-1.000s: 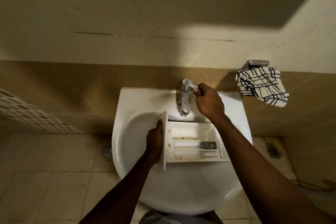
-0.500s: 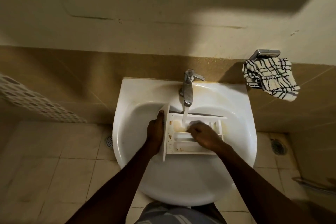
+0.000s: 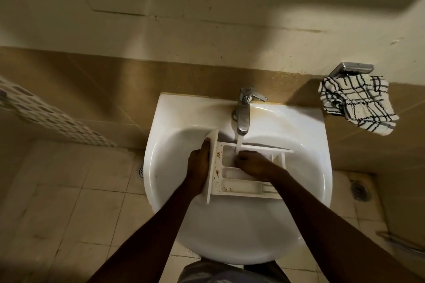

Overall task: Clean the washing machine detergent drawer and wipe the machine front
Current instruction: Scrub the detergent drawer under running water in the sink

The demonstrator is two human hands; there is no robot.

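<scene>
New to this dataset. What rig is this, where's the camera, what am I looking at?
No robot here: a person works with bare hands, so there is no mechanical grip. Every picture comes from one wide-angle camera worn on the head, looking down. The left hand holds a white detergent drawer by its front panel over a white sink. The tap runs, and the water falls into a drawer compartment where the right hand has its fingers bent down; whether they hold anything is hidden. Brown specks show on the drawer. A checked cloth hangs from a metal holder on the wall to the right.
</scene>
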